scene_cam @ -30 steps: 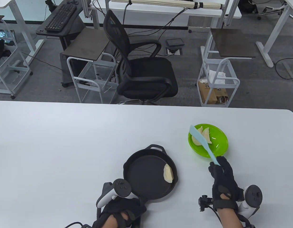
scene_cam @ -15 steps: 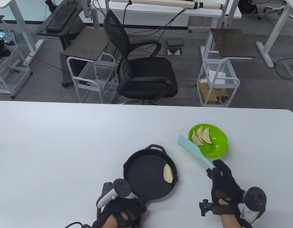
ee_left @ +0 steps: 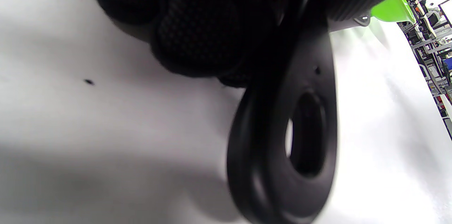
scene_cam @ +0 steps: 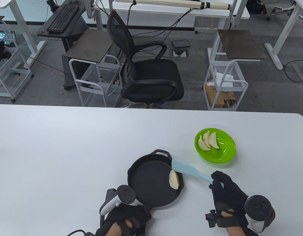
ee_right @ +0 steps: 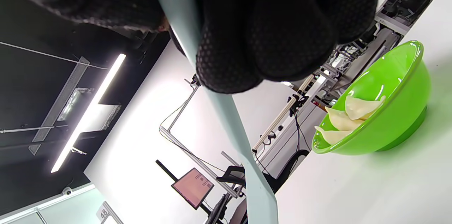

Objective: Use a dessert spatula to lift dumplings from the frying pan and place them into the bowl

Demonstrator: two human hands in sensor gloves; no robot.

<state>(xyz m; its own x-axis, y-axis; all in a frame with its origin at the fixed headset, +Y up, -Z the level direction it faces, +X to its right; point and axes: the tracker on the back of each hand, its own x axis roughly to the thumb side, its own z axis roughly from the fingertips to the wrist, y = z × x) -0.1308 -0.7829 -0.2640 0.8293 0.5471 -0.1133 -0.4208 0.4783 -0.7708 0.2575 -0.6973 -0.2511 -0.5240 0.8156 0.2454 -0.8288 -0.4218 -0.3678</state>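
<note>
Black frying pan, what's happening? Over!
Left hand grips pan handle. Right hand holds light-blue spatula beside last pale dumpling. Nothing blocking.

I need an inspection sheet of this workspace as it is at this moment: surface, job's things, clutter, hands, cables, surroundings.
Surface: white table, one small dark speck in the left wrist view.
Job's things: black frying pan with one dumpling near its right rim; green bowl holding three dumplings; pale blue spatula, blade over the pan's right rim beside the dumpling.
Clutter: nothing seen on the table.
Hands: left hand grips the pan handle; right hand grips the spatula handle.
Cables: one at each wrist; more on the floor behind.
Surroundings: office chair, wire carts, desks, keyboard.
</note>
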